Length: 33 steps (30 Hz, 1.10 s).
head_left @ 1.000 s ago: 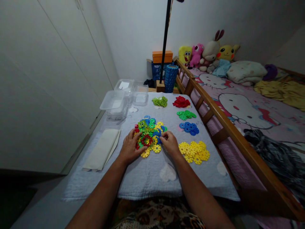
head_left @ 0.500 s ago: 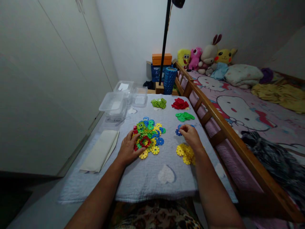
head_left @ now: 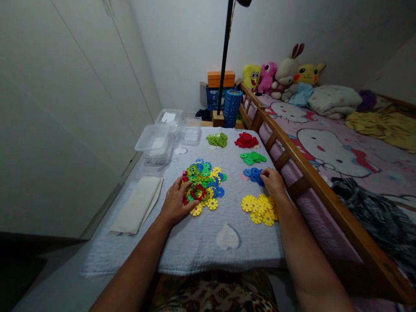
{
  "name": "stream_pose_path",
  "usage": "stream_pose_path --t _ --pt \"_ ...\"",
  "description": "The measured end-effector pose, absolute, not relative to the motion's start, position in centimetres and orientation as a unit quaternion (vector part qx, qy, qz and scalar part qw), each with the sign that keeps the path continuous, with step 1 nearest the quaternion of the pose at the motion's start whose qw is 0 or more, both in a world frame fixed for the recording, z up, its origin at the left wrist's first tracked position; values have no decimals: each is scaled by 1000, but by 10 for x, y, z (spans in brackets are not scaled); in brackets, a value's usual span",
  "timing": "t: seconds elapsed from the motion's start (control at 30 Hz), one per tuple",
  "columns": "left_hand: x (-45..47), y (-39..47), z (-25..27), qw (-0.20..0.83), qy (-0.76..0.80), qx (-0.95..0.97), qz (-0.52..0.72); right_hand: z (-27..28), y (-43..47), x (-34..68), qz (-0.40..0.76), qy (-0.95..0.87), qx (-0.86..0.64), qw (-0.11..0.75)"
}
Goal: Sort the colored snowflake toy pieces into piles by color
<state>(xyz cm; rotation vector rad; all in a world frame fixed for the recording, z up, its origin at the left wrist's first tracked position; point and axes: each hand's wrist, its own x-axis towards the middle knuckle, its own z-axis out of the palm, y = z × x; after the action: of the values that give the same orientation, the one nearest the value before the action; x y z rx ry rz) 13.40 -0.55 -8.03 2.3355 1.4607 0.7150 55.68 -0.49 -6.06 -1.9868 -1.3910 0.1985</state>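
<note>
My left hand (head_left: 176, 200) lies with fingers spread on the left edge of a mixed pile of plastic snowflake discs (head_left: 212, 191), in yellow, blue, green and red. A red toothed ring (head_left: 198, 192) is close to its thumb. On the right, my right hand (head_left: 273, 181) has its fingertips pinched on a blue snowflake disc (head_left: 261, 178) at the right end of the blue disc pile (head_left: 252, 174). The fingers partly cover that disc. Nearer to me is a pile of yellow discs (head_left: 258, 208), its right side partly behind my right forearm.
Farther back lie piles of green discs (head_left: 252, 157), red pieces (head_left: 246, 140) and light green pieces (head_left: 217, 139). Clear plastic containers (head_left: 154, 141) stand at back left, beyond a folded cloth (head_left: 138, 204). A wooden bed rail (head_left: 292, 162) borders the table's right side.
My right hand has moved right with the blue disc, from the left end of the blue pile to its right end. My left hand has stayed on the mixed pile.
</note>
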Motion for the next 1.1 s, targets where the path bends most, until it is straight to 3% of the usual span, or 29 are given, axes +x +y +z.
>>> stream_pose_path --t 0.27,0.4,0.53,0.8,1.1 --pt "134 -5 -80 150 505 812 250 -48 -8 540 60 -540 -761 356" --pt "134 -5 -81 154 509 807 256 -39 -17 492 158 -575 -708 378" --pt "135 -6 -81 157 505 807 264 -44 -26 427 235 -646 -638 345" --pt "134 -6 -85 155 508 805 265 -70 -34 378 124 -688 -654 289" --pt "135 -6 -83 151 508 806 265 -63 -38 389 169 -656 -684 271"
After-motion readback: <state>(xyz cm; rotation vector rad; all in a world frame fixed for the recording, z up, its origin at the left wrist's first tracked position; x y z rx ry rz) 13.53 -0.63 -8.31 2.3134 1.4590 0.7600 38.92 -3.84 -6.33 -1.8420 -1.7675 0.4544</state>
